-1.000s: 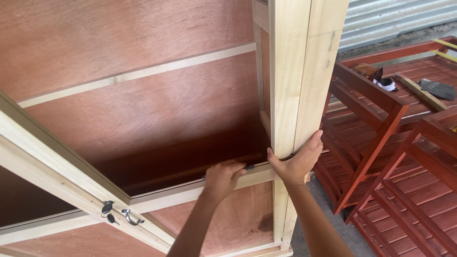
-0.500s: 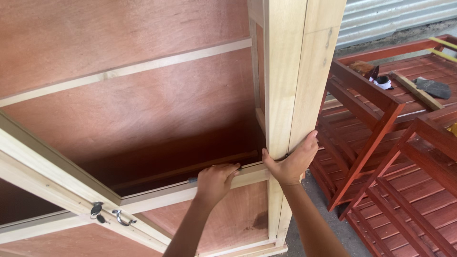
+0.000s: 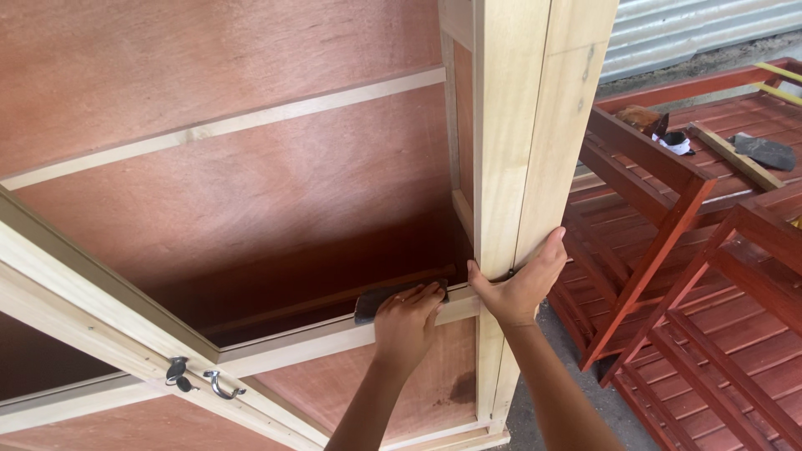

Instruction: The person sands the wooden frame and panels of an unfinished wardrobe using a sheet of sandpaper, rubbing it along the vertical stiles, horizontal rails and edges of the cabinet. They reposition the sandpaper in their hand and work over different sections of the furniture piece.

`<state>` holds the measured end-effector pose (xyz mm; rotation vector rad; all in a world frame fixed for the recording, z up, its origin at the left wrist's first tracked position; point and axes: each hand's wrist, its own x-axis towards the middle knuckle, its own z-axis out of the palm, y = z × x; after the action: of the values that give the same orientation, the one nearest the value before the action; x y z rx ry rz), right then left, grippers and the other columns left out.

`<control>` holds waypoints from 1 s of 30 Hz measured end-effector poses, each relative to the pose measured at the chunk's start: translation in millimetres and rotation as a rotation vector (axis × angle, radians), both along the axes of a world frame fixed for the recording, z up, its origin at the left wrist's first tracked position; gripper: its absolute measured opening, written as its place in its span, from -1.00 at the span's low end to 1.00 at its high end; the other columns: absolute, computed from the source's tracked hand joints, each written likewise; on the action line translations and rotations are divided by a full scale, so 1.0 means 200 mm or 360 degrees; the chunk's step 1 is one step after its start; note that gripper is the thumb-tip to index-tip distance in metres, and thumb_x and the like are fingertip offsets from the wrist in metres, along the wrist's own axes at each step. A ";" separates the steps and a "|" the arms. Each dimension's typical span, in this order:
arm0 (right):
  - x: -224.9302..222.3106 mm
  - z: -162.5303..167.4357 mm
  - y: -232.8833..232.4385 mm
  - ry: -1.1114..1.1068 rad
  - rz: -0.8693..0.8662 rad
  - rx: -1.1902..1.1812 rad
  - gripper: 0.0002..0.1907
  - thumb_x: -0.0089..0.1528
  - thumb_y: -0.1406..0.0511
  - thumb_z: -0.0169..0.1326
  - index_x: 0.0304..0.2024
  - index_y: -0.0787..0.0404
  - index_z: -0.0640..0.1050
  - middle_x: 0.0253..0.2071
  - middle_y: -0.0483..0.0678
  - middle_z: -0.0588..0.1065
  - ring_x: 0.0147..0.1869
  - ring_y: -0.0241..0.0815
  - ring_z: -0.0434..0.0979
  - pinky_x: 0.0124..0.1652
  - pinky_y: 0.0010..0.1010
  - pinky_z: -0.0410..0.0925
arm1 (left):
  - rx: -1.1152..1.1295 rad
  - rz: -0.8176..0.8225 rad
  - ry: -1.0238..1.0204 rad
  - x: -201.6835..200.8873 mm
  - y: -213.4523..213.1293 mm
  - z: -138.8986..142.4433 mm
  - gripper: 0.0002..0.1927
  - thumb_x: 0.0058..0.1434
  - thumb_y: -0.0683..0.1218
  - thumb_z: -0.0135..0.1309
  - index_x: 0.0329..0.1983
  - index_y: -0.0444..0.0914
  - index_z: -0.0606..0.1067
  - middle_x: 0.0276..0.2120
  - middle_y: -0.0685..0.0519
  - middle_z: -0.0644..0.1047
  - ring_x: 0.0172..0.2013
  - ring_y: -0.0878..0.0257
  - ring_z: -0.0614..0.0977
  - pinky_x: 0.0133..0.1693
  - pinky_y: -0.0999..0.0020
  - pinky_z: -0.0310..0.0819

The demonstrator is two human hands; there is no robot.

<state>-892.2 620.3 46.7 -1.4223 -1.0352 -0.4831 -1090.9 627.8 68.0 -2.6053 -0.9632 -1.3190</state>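
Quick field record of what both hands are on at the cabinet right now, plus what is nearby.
Left hand: presses a dark flat piece, likely a sanding pad, on the pale horizontal rail
Right hand: grips the pale upright post, thumb on its inner face
Cabinet interior: reddish plywood panel, shadowed near the rail
Open door frame: lower left, metal latch on it
Right side: red-stained wooden frames on the floor

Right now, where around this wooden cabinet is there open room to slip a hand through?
The dark opening between the plywood back and the pale front rail is free left of the left hand. It is crowded at the upright post, where the right hand grips and red frames stand close.
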 end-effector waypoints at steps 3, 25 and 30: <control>0.00 0.01 0.00 -0.0089 -0.0016 0.0087 0.45 -0.12 0.08 0.50 0.50 0.48 -0.14 0.29 0.37 0.16 0.31 0.30 0.18 0.28 0.04 0.14 | -0.0262 0.0064 0.0103 0.19 -0.04 0.03 -0.88 0.18 -0.19 0.17 -0.23 -0.19 0.65 -0.14 0.07 0.70 -0.17 0.15 0.73 -0.06 0.23 0.58; 0.01 0.00 -0.01 -0.0032 0.0097 0.0070 0.47 -0.11 0.10 0.52 0.52 0.48 -0.16 0.26 0.33 0.16 0.32 0.26 0.16 0.29 0.03 0.15 | -0.0617 0.0264 0.0354 0.01 0.03 -0.04 -0.85 0.41 -0.06 0.04 -0.13 -0.03 0.63 -0.58 0.12 0.61 -0.65 0.31 0.56 -0.23 0.26 0.52; 0.01 -0.02 0.00 -0.0074 0.0046 0.0082 0.46 -0.12 0.12 0.51 0.53 0.45 -0.17 0.27 0.31 0.17 0.31 0.23 0.17 0.29 0.04 0.14 | -0.0122 0.0260 -0.0051 -0.09 -0.01 -0.02 -0.91 0.29 -0.07 0.12 -0.25 -0.06 0.64 -0.39 0.14 0.69 -0.42 0.27 0.68 -0.19 0.23 0.49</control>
<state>-890.8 621.0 43.3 -1.3542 -1.0718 -0.5204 -1108.2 626.4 64.6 -2.5027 -1.2254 -1.3121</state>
